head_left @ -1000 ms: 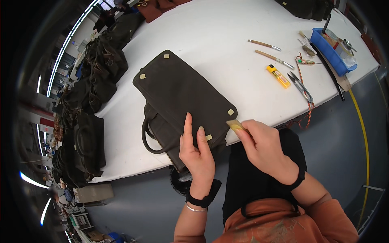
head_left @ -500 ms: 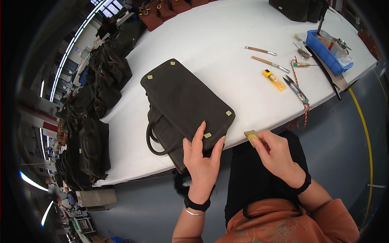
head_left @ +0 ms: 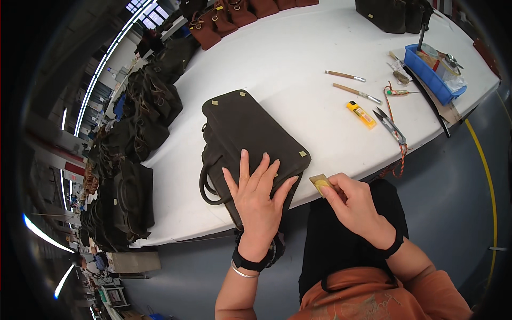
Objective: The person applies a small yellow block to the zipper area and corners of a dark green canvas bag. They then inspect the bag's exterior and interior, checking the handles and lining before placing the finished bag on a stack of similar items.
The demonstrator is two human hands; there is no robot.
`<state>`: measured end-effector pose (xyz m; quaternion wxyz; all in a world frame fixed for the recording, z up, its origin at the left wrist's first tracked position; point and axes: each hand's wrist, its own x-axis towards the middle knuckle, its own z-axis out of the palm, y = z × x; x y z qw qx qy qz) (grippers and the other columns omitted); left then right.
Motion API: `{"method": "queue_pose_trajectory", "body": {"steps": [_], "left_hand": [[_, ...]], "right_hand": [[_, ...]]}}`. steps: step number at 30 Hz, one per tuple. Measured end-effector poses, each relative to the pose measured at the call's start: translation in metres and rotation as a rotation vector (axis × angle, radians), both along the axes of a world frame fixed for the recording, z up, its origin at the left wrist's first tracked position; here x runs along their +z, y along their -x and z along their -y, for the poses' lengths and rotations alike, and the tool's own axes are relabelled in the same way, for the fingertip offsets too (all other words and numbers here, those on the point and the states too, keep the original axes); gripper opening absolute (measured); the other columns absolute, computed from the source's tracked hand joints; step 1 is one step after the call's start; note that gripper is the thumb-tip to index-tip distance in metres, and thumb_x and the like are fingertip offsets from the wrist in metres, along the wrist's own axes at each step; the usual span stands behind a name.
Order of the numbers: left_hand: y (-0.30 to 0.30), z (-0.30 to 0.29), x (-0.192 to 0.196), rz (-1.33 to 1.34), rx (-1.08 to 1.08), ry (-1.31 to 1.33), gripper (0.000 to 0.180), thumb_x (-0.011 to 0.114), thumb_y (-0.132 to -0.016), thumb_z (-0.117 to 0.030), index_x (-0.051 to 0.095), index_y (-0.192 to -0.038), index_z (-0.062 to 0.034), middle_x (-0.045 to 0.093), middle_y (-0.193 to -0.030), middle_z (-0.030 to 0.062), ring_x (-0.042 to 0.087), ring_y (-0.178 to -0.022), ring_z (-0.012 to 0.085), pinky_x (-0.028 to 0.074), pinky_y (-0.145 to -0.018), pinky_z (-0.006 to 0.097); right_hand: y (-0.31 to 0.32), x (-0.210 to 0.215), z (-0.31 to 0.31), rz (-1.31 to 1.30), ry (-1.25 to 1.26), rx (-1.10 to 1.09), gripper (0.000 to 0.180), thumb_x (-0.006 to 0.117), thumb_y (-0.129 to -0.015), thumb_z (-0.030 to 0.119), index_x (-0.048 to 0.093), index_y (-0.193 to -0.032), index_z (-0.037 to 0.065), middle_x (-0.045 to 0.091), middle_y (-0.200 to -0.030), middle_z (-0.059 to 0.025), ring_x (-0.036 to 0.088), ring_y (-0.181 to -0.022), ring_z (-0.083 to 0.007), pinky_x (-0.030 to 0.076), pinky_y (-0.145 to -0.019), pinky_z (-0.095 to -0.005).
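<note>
A dark handbag (head_left: 256,125) lies on the white table, its base facing up and its looped handle toward the left. Small pale yellow patches mark the corners of the base; my left hand covers most of one near corner. With fingers spread, my left hand (head_left: 258,197) rests flat on the near end of the bag. Off the table's front edge, my right hand (head_left: 354,205) pinches a small tan, yellowish flat piece (head_left: 321,184) between thumb and fingers. It is held apart from the bag.
To the right lie a yellow box (head_left: 361,114), thread snips (head_left: 390,126), two wooden-handled tools (head_left: 356,93) and an awl (head_left: 401,93). A blue bin (head_left: 434,77) of supplies stands beyond. Dark bags (head_left: 133,194) line the left edge; reddish-brown bags (head_left: 234,16) sit at the back.
My left hand has spread flatter over the bag's near corner, covering a patch that showed before. My right hand has shifted slightly left and down with the piece. The view has shifted a little.
</note>
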<state>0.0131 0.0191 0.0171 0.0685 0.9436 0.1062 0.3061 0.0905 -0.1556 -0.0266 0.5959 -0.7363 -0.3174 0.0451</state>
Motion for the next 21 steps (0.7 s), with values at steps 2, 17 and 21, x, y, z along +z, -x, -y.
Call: {"method": "queue_pose_trajectory", "body": {"steps": [2,17,21], "left_hand": [[-0.002,-0.005,-0.002,-0.011,-0.067,0.027,0.030,0.079,-0.083,-0.019,0.073,-0.108,-0.0061,0.072,-0.113,0.0118,0.058,-0.125,0.0319,0.025,-0.116,0.057],[-0.018,0.013,-0.020,0.038,-0.130,0.950,0.020,0.075,-0.089,-0.012,0.075,-0.104,0.0013,0.076,-0.087,0.0073,0.064,-0.076,0.0060,0.051,-0.070,0.023],[-0.018,0.015,-0.022,0.048,-0.152,1.098,0.019,0.075,-0.088,-0.007,0.074,-0.105,0.0022,0.076,-0.092,0.0078,0.068,-0.087,0.0089,0.053,-0.079,0.024]], "right_hand": [[-0.002,0.001,-0.004,-0.036,-0.016,-0.002,0.013,0.065,-0.095,0.010,0.061,-0.093,-0.003,0.058,-0.064,-0.0116,0.054,-0.050,-0.0177,0.042,-0.050,-0.0315],[-0.021,0.006,-0.037,-0.046,-0.151,-0.148,0.016,0.062,-0.098,0.012,0.055,-0.092,-0.001,0.055,-0.065,-0.0083,0.049,-0.053,-0.0123,0.041,-0.050,-0.0297],[-0.025,0.010,-0.036,-0.080,-0.103,-0.116,0.017,0.062,-0.098,0.013,0.055,-0.093,-0.001,0.055,-0.065,-0.0098,0.050,-0.054,-0.0142,0.041,-0.051,-0.0309]]}}
